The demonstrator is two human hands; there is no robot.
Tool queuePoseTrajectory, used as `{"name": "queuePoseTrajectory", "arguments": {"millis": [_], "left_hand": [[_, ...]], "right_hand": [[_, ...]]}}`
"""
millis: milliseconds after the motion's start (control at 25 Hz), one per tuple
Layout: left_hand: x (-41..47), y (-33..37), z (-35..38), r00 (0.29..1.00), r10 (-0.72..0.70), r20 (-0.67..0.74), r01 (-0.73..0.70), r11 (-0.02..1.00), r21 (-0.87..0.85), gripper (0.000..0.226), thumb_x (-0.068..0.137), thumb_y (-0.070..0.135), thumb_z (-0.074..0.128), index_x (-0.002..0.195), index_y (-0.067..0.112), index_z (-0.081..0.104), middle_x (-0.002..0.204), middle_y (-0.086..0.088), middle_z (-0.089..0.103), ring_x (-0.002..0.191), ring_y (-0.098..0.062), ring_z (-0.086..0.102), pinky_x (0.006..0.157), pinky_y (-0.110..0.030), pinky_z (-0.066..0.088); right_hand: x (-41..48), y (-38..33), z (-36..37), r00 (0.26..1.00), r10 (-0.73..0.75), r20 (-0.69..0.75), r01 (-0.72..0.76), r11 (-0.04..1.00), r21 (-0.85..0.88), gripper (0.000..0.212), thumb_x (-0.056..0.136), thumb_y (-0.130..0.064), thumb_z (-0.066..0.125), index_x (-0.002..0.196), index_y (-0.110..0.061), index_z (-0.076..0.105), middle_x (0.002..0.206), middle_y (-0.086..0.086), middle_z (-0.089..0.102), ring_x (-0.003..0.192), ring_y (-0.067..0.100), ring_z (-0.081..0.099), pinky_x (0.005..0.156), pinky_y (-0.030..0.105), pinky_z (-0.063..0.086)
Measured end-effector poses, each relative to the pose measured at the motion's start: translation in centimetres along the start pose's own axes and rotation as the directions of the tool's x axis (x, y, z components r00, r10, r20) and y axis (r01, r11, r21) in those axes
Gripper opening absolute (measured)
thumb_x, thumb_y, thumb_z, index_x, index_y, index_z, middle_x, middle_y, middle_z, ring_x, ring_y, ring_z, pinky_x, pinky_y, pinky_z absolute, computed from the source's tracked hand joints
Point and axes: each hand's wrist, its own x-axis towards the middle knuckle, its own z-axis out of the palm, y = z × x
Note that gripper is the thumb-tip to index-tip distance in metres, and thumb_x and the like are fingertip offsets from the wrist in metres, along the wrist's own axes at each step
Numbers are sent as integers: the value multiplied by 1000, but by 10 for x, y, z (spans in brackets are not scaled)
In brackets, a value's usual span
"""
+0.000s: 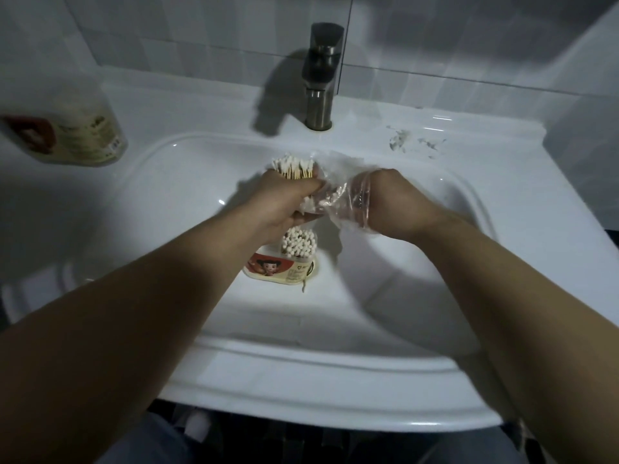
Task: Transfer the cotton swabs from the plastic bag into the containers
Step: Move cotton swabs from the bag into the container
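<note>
Container (pixel 70 135) number one lies on its side on the counter at far left, clear tub with a red label, tan sticks packed inside; it looks full and parked out of your way, well apart from the work. Moving right: your left hand (pixel 288 202) is closed in a fist around a bundle of cotton swabs (pixel 294 167), white tips sticking up past your knuckles, wooden stems bunched in the grip. You hold them tight and upright over the basin so they stay aligned and drop in as one pack, I'd guess. Directly below that hand, a second container (pixel 291 259) sits in the sink (pixel 435 329), partly filled, white tips showing at its open top, cartoon label facing you. One loose swab (pixel 304 285) lies just beside its near edge. You keep everything over the basin so strays land there, not on the floor. Right of the bundle, the plastic bag (pixel 338 195) is crumpled between your hands, touching both. Your right hand (pixel 385 202) is closed on the bag's film, pulling it away from the bundle; whether swabs remain inside it I cannot tell. Faucet (pixel 321 75) stands behind, off. Scuffed residue (pixel 415 144) marks the counter at right.
</note>
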Motion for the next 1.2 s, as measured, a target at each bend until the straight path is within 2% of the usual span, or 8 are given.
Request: {"name": "queuePoseTrajectory", "arguments": {"millis": [160,240,400,640,800,880,1000,1200], "left_hand": [[-2,2,1,999,18,-29,-19,1000,-18,12,90,1,70,93,12,66,86,-5,73,76,-18,71,74,-34,62],[-1,2,-2,997,31,-74,-31,999,8,13,89,0,71,90,12,65,87,-6,72,77,-18,71,72,-33,63],[12,2,-14,961,72,-266,-61,997,48,11,86,6,75,91,12,67,97,-12,73,85,-23,73,65,-31,63],[19,4,-26,884,130,-448,-54,982,180,7,78,16,77,80,12,72,79,-6,75,66,-19,73,68,-39,65],[11,3,-21,936,190,-298,-94,947,307,12,72,25,75,82,19,74,77,0,77,71,-19,76,75,-43,65],[6,2,-13,940,241,-243,-125,903,410,12,78,32,76,81,21,70,75,4,73,70,-12,70,70,-26,60],[1,3,-6,895,368,-253,-216,852,476,20,88,33,73,74,21,63,70,8,67,57,1,58,50,-16,44],[-4,10,-5,868,475,-144,-420,857,299,9,91,24,75,86,17,71,75,6,72,60,1,65,57,-15,48]], "right_hand": [[-1,-3,3,998,-18,62,22,998,-63,36,94,-17,72,67,-33,55,54,-19,54,58,-11,56,58,3,37],[-2,-3,2,995,7,96,10,985,-173,33,96,-31,67,65,-34,60,63,-16,56,63,-3,56,59,8,38],[-3,-2,-4,979,132,157,-84,956,-279,31,97,-16,52,67,-17,59,72,-1,61,76,22,58,66,32,42],[-8,-4,-21,953,304,-11,-304,953,-10,27,94,-17,48,77,-15,68,67,-5,56,61,14,50,55,28,36],[-9,-4,-23,919,311,-243,-244,932,270,28,90,-19,43,68,-17,60,61,-3,51,56,16,44,55,29,33],[-6,-2,-17,924,290,-250,-193,917,350,29,92,-20,41,73,-26,62,67,-5,54,59,15,47,58,31,38],[-3,-3,-5,952,237,-193,-172,937,303,31,101,-20,40,91,-34,66,77,-8,61,61,8,50,58,24,41],[0,-13,8,966,109,-234,-46,964,261,32,105,-12,43,108,-31,69,72,-22,66,60,-2,55,66,20,40]]}}
